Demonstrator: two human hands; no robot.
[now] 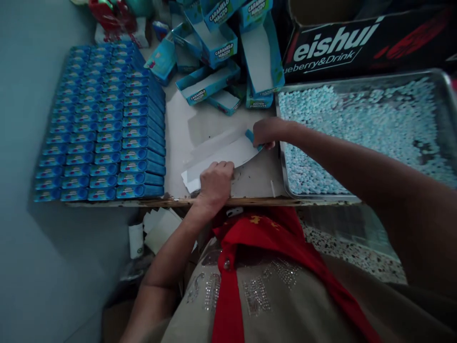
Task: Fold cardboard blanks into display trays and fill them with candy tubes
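An unfolded cardboard piece, white on the side facing up, lies in the middle of the table. At its right end a blue flap stands bent up, and my right hand has its fingers closed round that end. My left hand is on the near edge of the cardboard toward its left end, fingers curled over it. Beyond the hands is a loose pile of open blue boxes with white insides, several marked "CARAMELO MACIZO".
Rows of closed blue boxes stand stacked at the left. A metal tray of small light-blue pieces lies at the right, before a black carton. The wooden table edge runs along the front.
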